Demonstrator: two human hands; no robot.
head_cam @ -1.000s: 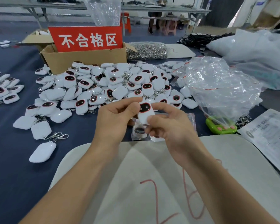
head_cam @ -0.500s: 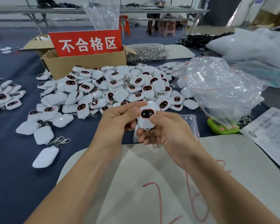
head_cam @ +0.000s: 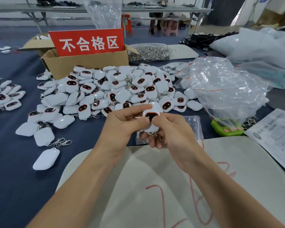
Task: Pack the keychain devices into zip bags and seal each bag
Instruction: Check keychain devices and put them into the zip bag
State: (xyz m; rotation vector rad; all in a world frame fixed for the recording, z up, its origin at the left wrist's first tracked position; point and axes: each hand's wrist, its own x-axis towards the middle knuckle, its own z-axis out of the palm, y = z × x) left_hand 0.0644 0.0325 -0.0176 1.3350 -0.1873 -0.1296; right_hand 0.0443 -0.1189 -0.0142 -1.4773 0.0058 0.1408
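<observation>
White keychain device (head_cam: 151,120) with black face upward, held above zip bags (head_cam: 194,127)

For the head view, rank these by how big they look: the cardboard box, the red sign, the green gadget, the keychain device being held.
1. cardboard box
2. red sign, narrower than the box
3. Unranked: green gadget and held keychain device look alike. Both are partly hidden, and the device is nearer the camera.

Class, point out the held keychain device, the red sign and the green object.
keychain device (head_cam: 151,115), head view, on its dark screen.
red sign (head_cam: 87,42), head view, centre of its face.
green object (head_cam: 218,127), head view, bare green top face.
</observation>
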